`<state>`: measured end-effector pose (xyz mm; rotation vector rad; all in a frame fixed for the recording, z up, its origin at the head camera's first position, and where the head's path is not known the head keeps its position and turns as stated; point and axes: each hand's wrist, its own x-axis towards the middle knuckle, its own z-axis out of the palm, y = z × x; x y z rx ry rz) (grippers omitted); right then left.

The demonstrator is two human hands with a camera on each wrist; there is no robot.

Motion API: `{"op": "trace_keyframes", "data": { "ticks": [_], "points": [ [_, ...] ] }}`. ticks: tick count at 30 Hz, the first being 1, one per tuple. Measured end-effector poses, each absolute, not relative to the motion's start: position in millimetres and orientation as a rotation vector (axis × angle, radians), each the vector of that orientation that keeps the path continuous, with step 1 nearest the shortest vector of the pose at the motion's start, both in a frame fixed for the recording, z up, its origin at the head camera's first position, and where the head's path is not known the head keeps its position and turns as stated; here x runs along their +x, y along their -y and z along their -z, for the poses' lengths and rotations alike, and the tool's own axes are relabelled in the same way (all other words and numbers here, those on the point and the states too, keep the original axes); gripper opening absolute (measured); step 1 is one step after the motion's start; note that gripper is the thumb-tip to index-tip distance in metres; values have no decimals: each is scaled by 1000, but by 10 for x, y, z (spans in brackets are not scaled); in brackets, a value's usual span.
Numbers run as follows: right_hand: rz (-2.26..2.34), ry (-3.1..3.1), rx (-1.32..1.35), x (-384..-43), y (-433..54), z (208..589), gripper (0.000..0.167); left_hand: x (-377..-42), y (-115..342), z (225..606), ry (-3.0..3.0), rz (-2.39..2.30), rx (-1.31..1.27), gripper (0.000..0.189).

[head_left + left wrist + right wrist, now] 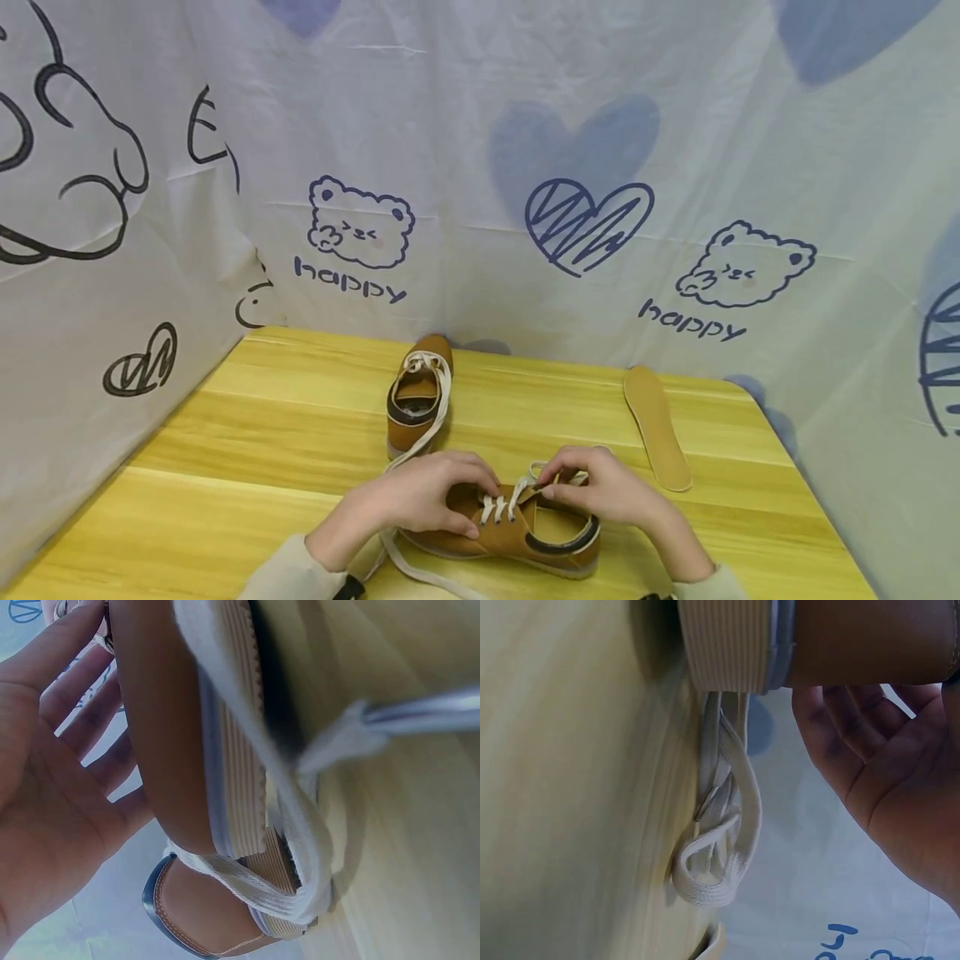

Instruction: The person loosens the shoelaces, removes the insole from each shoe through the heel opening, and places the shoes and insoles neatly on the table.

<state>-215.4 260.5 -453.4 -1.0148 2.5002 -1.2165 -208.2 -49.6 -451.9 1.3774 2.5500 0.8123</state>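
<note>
A brown lace-up shoe (513,542) lies across the table in front of me, toe to the left. My left hand (423,492) grips its front part, thumb on the near side and fingers over the far side. At the collar, thumb and forefinger of my right hand (611,492) pinch the shoe's upper edge by the tongue; whether lace is also between them I cannot tell. White lace (500,507) runs through the eyelets. In the right wrist view, a loose lace loop (742,862) lies behind the heel (870,641).
A second brown shoe (411,435) stands at the back left, its long white lace (442,400) trailing toward me. A tan insole (660,433) lies at the right. Behind the yellow wood-grain table (285,425) hangs a printed white curtain (450,150).
</note>
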Motion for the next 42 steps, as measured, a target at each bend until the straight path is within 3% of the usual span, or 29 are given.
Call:
{"op": "trace_keyframes", "data": {
  "ticks": [21, 28, 36, 42],
  "points": [
    [1181, -2610, -910, -2004, -2759, 4557, 9, -2099, 374, 4527, -2644, -709, 1431, 43],
    [1265, -2717, -654, -1823, -2843, 4575, 11, -2043, 250, 4507, -2903, -672, 1365, 31],
    [1396, -2867, -334, -1654, -2647, 4613, 12, -1947, 168, 4482, -2806, -1014, 1149, 11],
    [1563, -2810, -146, -1620, -2406, 4646, 18, -1934, 137, 4490, -2752, -1122, 956, 20]
  ]
}}
